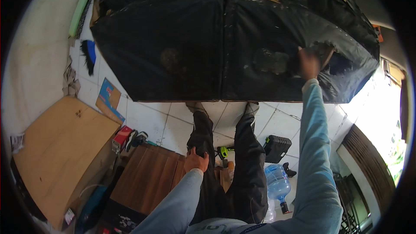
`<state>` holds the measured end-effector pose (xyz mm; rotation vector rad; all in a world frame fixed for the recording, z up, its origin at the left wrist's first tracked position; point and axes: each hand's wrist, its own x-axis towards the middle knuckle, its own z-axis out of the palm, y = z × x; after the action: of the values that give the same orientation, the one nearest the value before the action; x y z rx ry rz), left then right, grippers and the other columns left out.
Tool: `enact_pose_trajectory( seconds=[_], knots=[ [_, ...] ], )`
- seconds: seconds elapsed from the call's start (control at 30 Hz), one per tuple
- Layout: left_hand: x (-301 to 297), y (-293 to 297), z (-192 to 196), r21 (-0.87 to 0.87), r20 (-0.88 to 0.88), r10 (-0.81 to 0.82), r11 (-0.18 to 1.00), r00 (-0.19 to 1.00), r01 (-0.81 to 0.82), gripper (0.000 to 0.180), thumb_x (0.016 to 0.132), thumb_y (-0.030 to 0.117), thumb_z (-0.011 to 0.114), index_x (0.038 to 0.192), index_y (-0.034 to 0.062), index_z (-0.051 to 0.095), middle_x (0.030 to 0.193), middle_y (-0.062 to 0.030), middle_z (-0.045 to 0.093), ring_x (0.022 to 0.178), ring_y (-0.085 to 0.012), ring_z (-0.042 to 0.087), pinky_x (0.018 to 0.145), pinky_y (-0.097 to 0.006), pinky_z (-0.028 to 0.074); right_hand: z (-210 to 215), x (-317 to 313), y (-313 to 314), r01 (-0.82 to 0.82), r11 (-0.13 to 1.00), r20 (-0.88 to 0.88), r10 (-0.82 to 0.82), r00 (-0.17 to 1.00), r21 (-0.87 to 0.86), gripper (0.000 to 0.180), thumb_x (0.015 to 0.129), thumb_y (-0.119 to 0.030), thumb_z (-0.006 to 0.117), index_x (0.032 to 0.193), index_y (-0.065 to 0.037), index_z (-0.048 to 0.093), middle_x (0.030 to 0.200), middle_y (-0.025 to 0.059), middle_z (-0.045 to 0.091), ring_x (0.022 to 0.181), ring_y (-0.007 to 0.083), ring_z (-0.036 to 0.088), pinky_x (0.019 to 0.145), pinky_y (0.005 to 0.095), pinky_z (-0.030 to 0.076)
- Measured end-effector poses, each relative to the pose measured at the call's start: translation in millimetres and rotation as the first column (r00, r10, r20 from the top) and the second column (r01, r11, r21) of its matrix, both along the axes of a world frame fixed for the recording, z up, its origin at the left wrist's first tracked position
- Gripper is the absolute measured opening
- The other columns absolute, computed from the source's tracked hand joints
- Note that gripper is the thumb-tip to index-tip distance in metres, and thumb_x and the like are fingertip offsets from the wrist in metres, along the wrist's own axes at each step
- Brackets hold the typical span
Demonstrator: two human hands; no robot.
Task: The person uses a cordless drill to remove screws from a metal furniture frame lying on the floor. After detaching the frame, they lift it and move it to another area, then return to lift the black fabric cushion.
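A large piece of furniture covered in worn black sheeting fills the upper view, with a seam down its middle. My right hand is stretched out over its right half, beside a torn hole in the covering. Motion smears that hand, so its fingers and anything in them cannot be made out. A scuffed, shiny patch lies just left of it. Resting on my left knee, my left hand has its fingers spread over the dark trousers and nothing visible in them.
Between and beside my legs on the tiled floor are a green power tool, a black case and a blue water jug. To the left stand a brown wooden cabinet and a tan board. A blue brush lies near the wall.
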<state>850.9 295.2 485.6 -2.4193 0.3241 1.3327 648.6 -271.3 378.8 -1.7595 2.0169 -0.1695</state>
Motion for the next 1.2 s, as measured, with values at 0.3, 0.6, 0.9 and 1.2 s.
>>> enact_pose_trajectory(
  seconds=[0.3, 0.6, 0.9, 1.2],
  knots=[
    [4, -10, 9, 0.05, 0.008, 0.015, 0.999, 1.0, -0.015, 0.069, 0.088, 0.05, 0.064, 0.146, 0.0155, 0.048, 0.143, -0.0134, 0.055, 0.127, -0.0334, 0.059, 0.102, -0.045, 0.053, -9, 42, 57, -0.173, 0.856, -0.277, 0.036, 0.96, -0.487, 0.077, 0.086, -0.049, 0.072, 0.134, 0.008, 0.053, 0.138, 0.0305, 0.054, 0.129, 0.0464, 0.051, 0.108, 0.0532, 0.041],
    [5, -9, 12, 0.018, -0.003, 0.14, 0.99, 0.99, -0.14, 0.07, 0.086, 0.048, 0.065, 0.146, 0.015, 0.049, 0.143, -0.0154, 0.055, 0.126, -0.0349, 0.059, 0.102, -0.046, 0.053, 55, 313, 171, -0.818, 0.401, -0.035, 0.89, 0.454, -0.412, 0.073, 0.082, -0.022, 0.075, 0.145, 0.0, 0.045, 0.151, 0.0202, 0.043, 0.141, 0.037, 0.04, 0.121, 0.0457, 0.029],
    [-8, 16, 4, -0.067, 0.021, 0.299, 0.953, 0.954, -0.297, 0.072, 0.085, 0.045, 0.066, 0.147, 0.0136, 0.049, 0.147, -0.0167, 0.052, 0.127, -0.0365, 0.058, 0.103, -0.048, 0.051, 56, 441, 201, -0.966, 0.229, -0.347, 0.902, 0.257, -0.119, 0.076, 0.085, -0.044, 0.07, 0.147, -0.008, 0.048, 0.15, 0.0136, 0.047, 0.141, 0.0323, 0.04, 0.118, 0.0541, 0.03],
    [12, 25, 15, -0.07, -0.003, 0.475, 0.878, 0.88, -0.474, 0.073, 0.083, 0.044, 0.067, 0.145, 0.0099, 0.05, 0.146, -0.0177, 0.053, 0.13, -0.0386, 0.054, 0.105, -0.049, 0.049, 36, 503, 226, -0.957, 0.243, -0.476, 0.831, 0.289, -0.157, 0.086, 0.082, -0.048, 0.073, 0.148, 0.0, 0.045, 0.15, 0.0193, 0.045, 0.139, 0.0347, 0.043, 0.115, 0.0475, 0.035]
  ],
)
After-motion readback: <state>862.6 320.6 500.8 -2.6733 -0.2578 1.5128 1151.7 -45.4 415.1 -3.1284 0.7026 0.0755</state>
